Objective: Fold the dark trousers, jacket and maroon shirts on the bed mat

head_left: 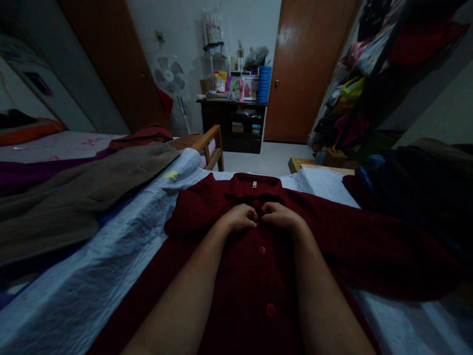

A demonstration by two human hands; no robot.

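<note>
A dark red buttoned shirt (254,276) lies spread face up, its collar at the far end and its sleeves out to both sides. My left hand (241,217) is closed at the front placket just below the collar, fingers curled in a pinch on the cloth. Close beside it, my right hand (281,215) pinches the other side of the placket. A small gap separates the two hands. Red buttons show lower down the front, one of them a round button (262,250) just below my hands. What exactly lies between the fingertips is too dark to see.
The shirt rests on a light blue sheet (121,266). Grey-brown clothing (81,197) lies to the left, and a pile of dark folded clothes (414,182) sits at the right. Beyond the bed stand a wooden chair (214,143), a fan (170,74) and a black cabinet (232,128).
</note>
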